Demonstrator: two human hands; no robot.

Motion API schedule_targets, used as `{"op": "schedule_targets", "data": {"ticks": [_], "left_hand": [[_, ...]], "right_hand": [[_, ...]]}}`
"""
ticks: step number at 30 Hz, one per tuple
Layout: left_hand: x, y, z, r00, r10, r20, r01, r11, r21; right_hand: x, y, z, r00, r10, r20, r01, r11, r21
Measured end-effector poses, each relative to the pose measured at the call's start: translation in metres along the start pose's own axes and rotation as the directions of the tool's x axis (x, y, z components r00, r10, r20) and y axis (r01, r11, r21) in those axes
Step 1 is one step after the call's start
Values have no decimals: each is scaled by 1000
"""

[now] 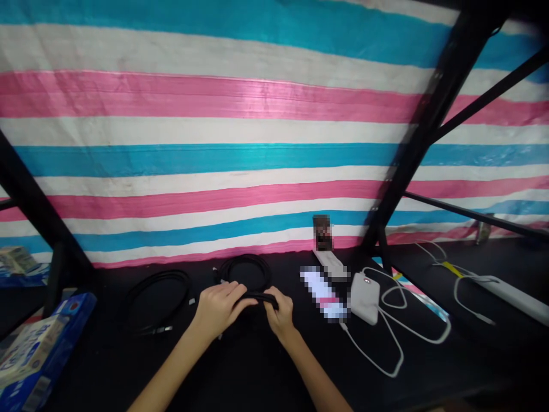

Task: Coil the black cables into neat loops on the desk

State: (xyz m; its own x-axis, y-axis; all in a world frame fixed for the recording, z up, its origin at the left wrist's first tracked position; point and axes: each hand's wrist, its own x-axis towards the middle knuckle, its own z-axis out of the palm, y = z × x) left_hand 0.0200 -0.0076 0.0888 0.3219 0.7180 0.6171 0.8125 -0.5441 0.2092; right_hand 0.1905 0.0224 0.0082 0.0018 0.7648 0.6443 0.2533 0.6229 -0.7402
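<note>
Head view: left hand [221,307] and right hand [281,315] both curled closed around one black cable [258,296] over the counter [115,375]. Two coils: left coil [171,274], far coil [246,259] behind hands. One power bank [364,298], right.

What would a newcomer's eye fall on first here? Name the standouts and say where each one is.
First, the sheet with broad blue, white and pink stripes, filling the background behind the black tabletop. Then the left hand and right hand near the middle, both gripping a black cable. To their right, a bright, pixelated screen lies beside a white block.
</note>
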Motion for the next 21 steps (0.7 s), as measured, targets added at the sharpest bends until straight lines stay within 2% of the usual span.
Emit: {"op": "schedule_targets", "data": {"ticks": [2, 3, 5, 8, 10, 12, 14, 16, 19, 21], "left_hand": [[1, -4, -2, 984, -122, -128, 108, 988, -115], [1, -6, -4, 955, -220, -198, 184, 966, -183], [1, -10, -7, 851, -438, -291, 336, 878, -340], [-2, -12, -3, 687, -666, -291, 436, 698, -568], [-7, -12, 8, 628, -748, -215, 459, 579, -674], [-14, -10, 23, 633, -765, -118, 484, 510, -711], [-22, -8, 38, 673, -737, -61, 495, 511, -703], [-26, -7, 49, 696, -716, -53, 485, 524, -700], [-29, -7, 62, 679, -734, 8, 500, 455, -737], [-31, -6, 70, 670, -728, 146, 545, 349, -763]], "right_hand": [[4, -7, 7, 993, 114, -30, -112, 992, 64], [5, -11, 12, 982, 187, -33, -182, 976, 117], [7, -17, 21, 945, 327, 0, -316, 914, 253], [9, -20, 28, 889, 449, 87, -439, 784, 439], [11, -16, 26, 866, 492, 93, -461, 711, 531], [13, -8, 20, 851, 521, 66, -447, 652, 613], [15, -2, 15, 839, 541, 48, -423, 595, 683], [16, 2, 12, 825, 562, 57, -413, 531, 740], [17, 2, 11, 805, 586, 94, -415, 441, 796], [17, 1, 11, 796, 592, 124, -420, 394, 818]]}}
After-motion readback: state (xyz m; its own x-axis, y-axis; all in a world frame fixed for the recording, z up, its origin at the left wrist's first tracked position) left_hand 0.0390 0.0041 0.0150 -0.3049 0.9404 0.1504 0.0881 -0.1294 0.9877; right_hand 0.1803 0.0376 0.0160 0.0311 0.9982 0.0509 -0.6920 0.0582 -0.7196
